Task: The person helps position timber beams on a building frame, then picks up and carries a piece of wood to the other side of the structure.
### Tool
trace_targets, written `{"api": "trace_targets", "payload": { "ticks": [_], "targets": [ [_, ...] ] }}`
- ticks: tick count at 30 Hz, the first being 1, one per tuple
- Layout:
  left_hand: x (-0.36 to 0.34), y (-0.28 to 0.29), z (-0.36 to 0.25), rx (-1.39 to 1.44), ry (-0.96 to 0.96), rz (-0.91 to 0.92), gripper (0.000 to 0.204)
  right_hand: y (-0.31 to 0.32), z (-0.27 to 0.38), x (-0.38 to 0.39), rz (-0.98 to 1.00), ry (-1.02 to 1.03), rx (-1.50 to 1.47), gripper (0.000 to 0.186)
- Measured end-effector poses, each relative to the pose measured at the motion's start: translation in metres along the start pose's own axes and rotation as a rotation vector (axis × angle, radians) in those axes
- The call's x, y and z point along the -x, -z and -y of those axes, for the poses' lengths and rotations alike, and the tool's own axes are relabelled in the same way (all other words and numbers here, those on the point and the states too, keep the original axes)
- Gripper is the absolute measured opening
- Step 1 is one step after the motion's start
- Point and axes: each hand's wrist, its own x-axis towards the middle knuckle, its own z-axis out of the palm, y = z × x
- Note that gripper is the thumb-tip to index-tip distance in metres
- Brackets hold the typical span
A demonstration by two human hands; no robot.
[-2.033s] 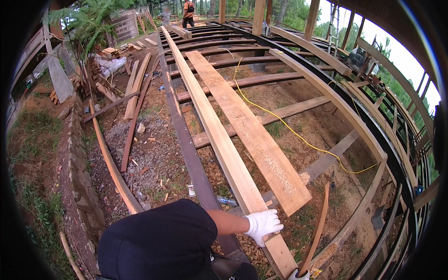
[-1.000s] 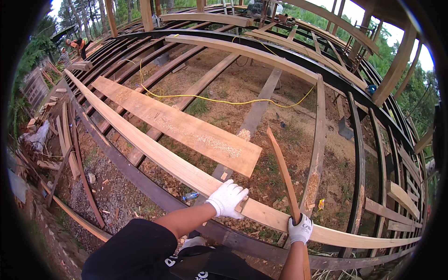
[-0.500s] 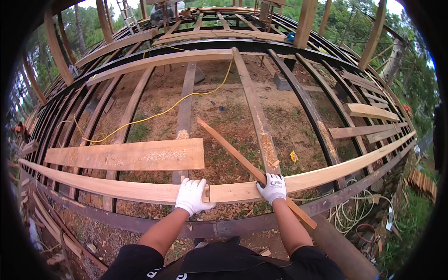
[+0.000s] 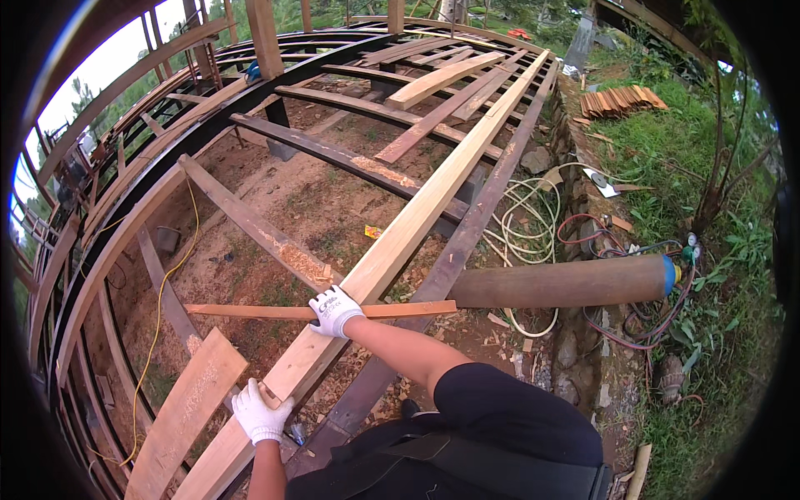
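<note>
Both my hands wear white gloves and rest on two long pale wooden beams meeting end to end. My left hand [image 4: 260, 412] is wrapped over the joint, gripping the end of the nearer beam [image 4: 212, 462]. Its thumb reaches toward a notch at the joint. Farther along, my right hand [image 4: 335, 312] grips the longer beam [image 4: 417, 221], which runs away to the upper right. A thin reddish wooden strip [image 4: 404, 309] lies crosswise, passing by my right hand. Beside my left hand, a wide plank [image 4: 187, 417] carries wood shavings.
A dark outer joist [image 4: 492, 221] runs alongside the beams, with crossing joists over bare soil. To the right are a brown gas cylinder [image 4: 567, 283], coiled pale hose [image 4: 529, 217] and a stack of wood strips [image 4: 621, 102]. A yellow cord [image 4: 158, 317] trails at left.
My view has swung to the right, bringing the cylinder and grass into fuller sight. My hands keep their places on the beams, by the joint and the strip.
</note>
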Motion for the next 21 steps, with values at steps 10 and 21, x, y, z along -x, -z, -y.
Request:
{"api": "trace_targets", "payload": {
  "ticks": [10,21],
  "targets": [
    [0.002,-0.021,0.016,-0.015,-0.092,-0.105,0.108,-0.009,0.0,0.003,-0.077,0.007,-0.012,0.056],
    [0.001,0.008,0.01,-0.062,-0.394,-0.266,0.081,-0.012,-0.002,0.003,-0.045,0.004,0.018,0.056]
  ]
}}
